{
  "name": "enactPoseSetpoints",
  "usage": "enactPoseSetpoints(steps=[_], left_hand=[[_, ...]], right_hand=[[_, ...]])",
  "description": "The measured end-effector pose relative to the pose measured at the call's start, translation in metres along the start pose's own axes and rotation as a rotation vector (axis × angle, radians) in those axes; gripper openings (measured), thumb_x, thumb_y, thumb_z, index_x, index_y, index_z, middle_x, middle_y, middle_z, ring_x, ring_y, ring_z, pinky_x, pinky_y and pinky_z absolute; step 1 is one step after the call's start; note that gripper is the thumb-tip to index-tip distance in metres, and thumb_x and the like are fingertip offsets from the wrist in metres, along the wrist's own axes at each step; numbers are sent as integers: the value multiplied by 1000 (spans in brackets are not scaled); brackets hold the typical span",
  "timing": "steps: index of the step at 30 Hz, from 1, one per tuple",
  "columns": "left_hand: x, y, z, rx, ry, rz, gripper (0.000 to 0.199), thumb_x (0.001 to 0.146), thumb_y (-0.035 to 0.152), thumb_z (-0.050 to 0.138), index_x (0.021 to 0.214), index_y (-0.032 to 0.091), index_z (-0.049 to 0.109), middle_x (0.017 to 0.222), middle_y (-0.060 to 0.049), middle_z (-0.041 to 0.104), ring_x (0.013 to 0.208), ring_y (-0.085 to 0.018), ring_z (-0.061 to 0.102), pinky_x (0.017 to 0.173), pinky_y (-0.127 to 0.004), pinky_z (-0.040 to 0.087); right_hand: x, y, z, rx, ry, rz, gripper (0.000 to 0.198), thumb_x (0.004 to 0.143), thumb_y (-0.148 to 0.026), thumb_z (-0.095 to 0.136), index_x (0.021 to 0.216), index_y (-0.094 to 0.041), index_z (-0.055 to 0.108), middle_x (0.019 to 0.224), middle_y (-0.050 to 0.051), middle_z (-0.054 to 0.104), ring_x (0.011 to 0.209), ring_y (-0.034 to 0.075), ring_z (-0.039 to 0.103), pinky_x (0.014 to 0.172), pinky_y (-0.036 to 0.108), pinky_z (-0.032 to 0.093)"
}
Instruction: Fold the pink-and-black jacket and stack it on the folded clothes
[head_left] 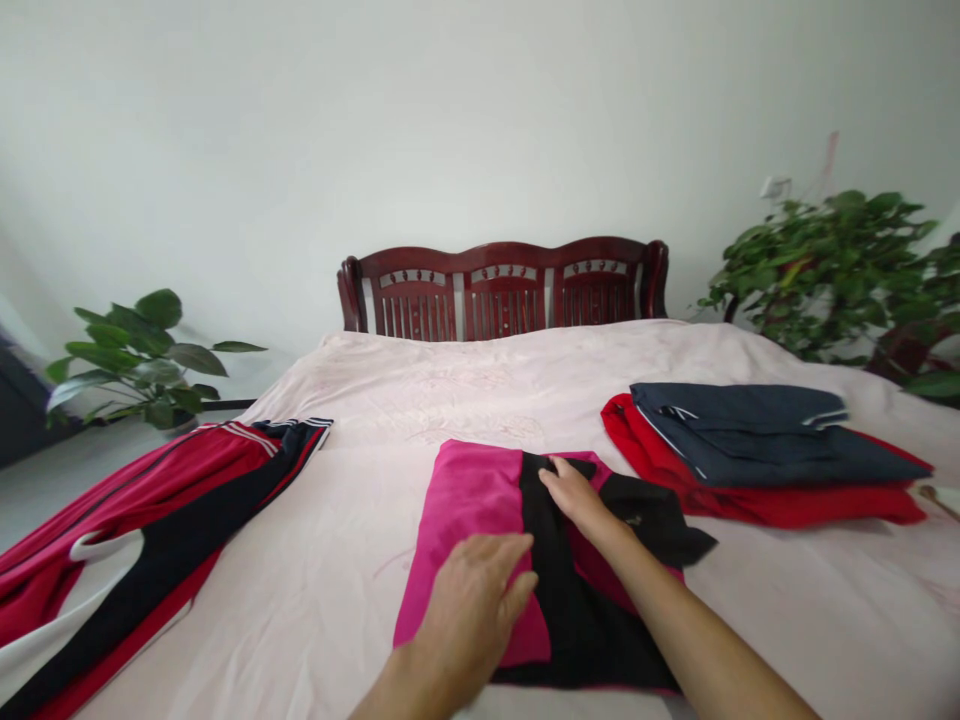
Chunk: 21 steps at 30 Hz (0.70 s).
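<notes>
A magenta-and-black garment [480, 490] lies partly folded on the bed in front of me, its magenta panel on the left and black parts on the right. My left hand [476, 600] is over the near magenta part, fingers stretched forward and thumb apart, holding nothing. Whether it touches the cloth is hard to tell. Farther up, my right hand [574, 492] reaches across the garment. Its thumb and fingers close on a fold of the black cloth near the top edge, with the fingertips partly hidden.
On the right is a stack of folded clothes, dark blue [765, 440] over red [825, 505]. Red, navy and white clothes [195, 510] lie spread on the left. The pale pink sheet [322, 580] covers the bed. Behind stand a dark wooden headboard [499, 290] and leafy plants [832, 270].
</notes>
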<state>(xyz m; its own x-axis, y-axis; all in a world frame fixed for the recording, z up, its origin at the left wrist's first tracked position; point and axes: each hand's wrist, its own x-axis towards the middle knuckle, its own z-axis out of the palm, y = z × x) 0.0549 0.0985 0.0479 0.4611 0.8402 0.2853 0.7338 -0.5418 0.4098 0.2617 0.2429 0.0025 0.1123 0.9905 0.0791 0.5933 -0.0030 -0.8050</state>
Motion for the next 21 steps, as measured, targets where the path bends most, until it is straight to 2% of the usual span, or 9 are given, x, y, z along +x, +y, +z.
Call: enactPoseSetpoints(steps=[2,3,5,7,9,11,13,17,21], left_hand=[[10,-12,-10,113,60,-22,41,97,37,45,135,23,57,139,-7,59,134,-27,48,112,-49,38],[13,-18,-11,171,66,-26,45,96,40,46,137,23,55,144,-7,54,139,-29,41,115,-54,33],[14,-28,-3,257,35,-28,53,95,49,46,143,27,49,152,-8,46,144,-33,31,116,-59,27],[11,-35,11,311,-3,-18,59,94,56,44,146,30,43,156,-8,39,145,-34,28,116,-62,23],[5,-39,24,344,-24,-11,61,94,59,40,148,31,40,157,-9,36,146,-35,26,115,-64,21],[0,-40,32,357,-39,-7,60,95,58,37,149,31,38,157,-10,36,145,-34,28,116,-64,20],[-4,-40,36,362,-52,1,60,96,56,36,150,31,35,157,-10,36,145,-33,30,116,-63,22],[-10,-38,38,388,-42,6,61,96,51,39,153,31,30,158,-11,34,144,-34,30,115,-63,23],[-16,-35,35,388,-59,16,60,97,49,39,153,36,25,159,-9,31,145,-37,27,113,-66,24]], right_hand=[[-2,-16,-5,-77,71,-28,50,85,-31,48,133,-18,54,136,17,57,131,35,46,109,51,33],[-5,-27,-6,-112,107,-85,52,87,-31,46,138,-17,50,142,17,52,135,33,41,112,49,28],[-13,-48,-1,-185,143,-296,54,91,-29,40,143,-16,45,149,14,45,140,28,36,117,44,23],[-21,-63,10,-227,96,-516,53,94,-31,37,145,-18,44,152,10,42,143,25,32,119,41,21],[-24,-65,24,-262,-46,-636,52,96,-34,39,145,-21,45,154,8,40,145,24,29,120,43,17],[-22,-56,36,-338,-195,-656,52,95,-37,43,144,-21,47,153,9,42,145,26,29,120,47,12],[-15,-44,44,-428,-273,-622,52,95,-38,44,143,-19,49,151,10,43,145,27,29,120,49,6],[-1,-31,48,-493,-277,-577,50,96,-39,41,143,-24,49,152,7,42,145,23,28,120,48,5],[8,-27,43,-483,-225,-524,49,96,-37,40,143,-26,48,153,4,42,145,22,28,120,46,8]])
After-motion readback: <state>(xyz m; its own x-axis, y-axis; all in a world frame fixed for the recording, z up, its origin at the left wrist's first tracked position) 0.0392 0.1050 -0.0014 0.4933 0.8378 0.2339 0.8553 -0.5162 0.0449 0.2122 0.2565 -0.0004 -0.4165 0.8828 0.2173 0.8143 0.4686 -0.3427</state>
